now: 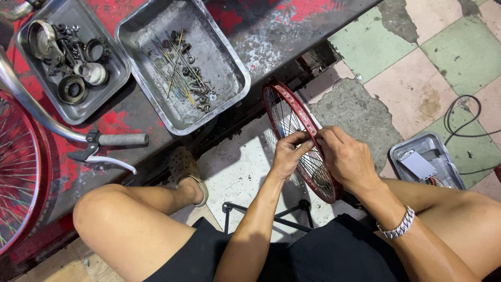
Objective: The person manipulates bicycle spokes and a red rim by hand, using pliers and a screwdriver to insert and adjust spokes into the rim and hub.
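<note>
Mid-frame, your left hand (288,153) and right hand (347,156) both have their fingers pinched closed on the red wheel (292,112), below the tray (229,57) of spokes.

Bare forearms, no sleeves. Chunky silver link bracelet (397,225) on right wrist, lower right of frame. Left hand (288,152) and right hand (347,156) ungloved, no rings visible. Black shorts (313,256) along bottom edge, knees bare. Tan slip-on sandal (189,172) on foot, centre-left of frame.
</note>
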